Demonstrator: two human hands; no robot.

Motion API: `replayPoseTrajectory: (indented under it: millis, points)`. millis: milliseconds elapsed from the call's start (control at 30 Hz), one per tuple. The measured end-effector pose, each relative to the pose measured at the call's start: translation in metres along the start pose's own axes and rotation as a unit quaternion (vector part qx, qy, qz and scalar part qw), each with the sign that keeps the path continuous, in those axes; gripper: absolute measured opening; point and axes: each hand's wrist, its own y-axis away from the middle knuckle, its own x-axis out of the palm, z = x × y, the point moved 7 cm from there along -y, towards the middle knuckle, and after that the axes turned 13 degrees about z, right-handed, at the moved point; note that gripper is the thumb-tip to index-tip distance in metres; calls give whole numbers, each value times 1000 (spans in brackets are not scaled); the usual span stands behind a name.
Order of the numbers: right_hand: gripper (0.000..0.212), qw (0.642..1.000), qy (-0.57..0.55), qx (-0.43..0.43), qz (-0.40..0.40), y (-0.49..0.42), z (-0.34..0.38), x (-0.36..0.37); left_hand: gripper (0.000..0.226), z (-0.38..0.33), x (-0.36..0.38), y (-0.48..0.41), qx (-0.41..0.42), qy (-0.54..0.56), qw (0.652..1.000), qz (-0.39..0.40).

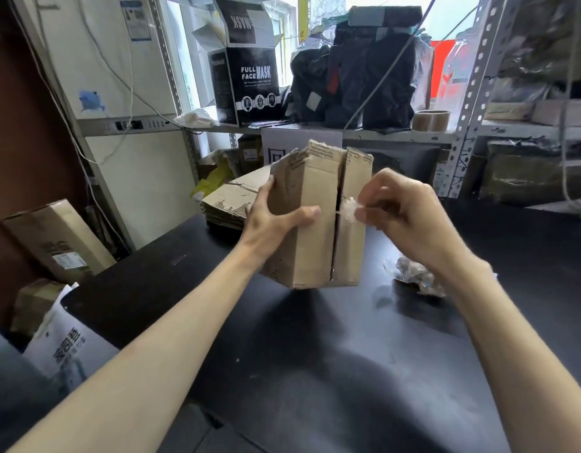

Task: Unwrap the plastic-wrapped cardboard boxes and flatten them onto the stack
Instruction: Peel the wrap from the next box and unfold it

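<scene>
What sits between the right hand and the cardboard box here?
In the head view, a bunched strand of plastic wrap, pinched by the right hand, runs to the slit in the cardboard box, which the left hand holds.

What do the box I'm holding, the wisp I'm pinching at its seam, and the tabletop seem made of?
The box looks like matte brown corrugated cardboard: its torn top edge is ragged. The wisp pinched by the right hand looks like thin clear plastic film, crinkled and shiny. The tabletop is black, smooth, faintly glossy; possibly laminate, hard to tell.
</scene>
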Motion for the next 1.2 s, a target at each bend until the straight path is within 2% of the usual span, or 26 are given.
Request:
replayPoseTrajectory:
  millis: [67, 133, 267, 333, 400, 467, 533, 633, 733, 833, 933, 1000, 1100, 1167, 1200]
  points:
    - [23, 998, -14, 6, 65, -1, 2, 1, 143, -4, 3, -1, 1, -17, 1000, 16]
    - [17, 997, -38, 19, 61, 0, 1, -1, 144, -6, 7, 0, -1, -40, 998, 42]
    - [28, 992, 10, 20, -125, 6, 3, -20, 136, -6, 10, 0, -12, -37, 997, 70]
    - [25, 982, 74, 5, -174, 10, 8, -18, 136, -5, 10, -1, -23, -39, 996, 75]
    - [17, 959, 184, 0, -214, 14, 12, -12, 138, -2, 10, -1, -33, -35, 996, 80]
    - [16, 955, 208, -8, -210, 15, 9, -6, 136, -2, 9, 1, -37, -27, 996, 77]
    - [19, 971, 163, -23, -172, 11, 5, -2, 135, -3, 8, 3, -35, -18, 996, 75]
    - [38, 987, 87, -23, -131, 7, 1, 2, 137, -3, 6, 5, -37, 12, 997, 65]
    - [39, 982, 110, -21, -151, 11, 3, 3, 145, -2, 12, 8, -55, -25, 992, 114]
    - [39, 982, 74, -6, -174, 12, 0, -5, 153, 3, 18, 9, -63, -42, 987, 142]
    - [20, 990, 83, -28, -113, 6, 2, 0, 144, 7, 17, 9, -43, -4, 993, 109]
    - [18, 997, 62, -18, -28, 1, 0, 4, 140, 7, 15, 10, -37, 18, 995, 90]
    - [13, 992, -38, 28, 114, -1, -3, 10, 139, 3, 16, 13, -26, 7, 995, 93]
    - [7, 983, -87, 70, 147, 0, -9, 8, 140, -1, 21, 12, -21, -22, 994, 106]
    - [6, 982, -96, 89, 137, 1, -13, 7, 140, -2, 23, 10, -22, -33, 993, 108]
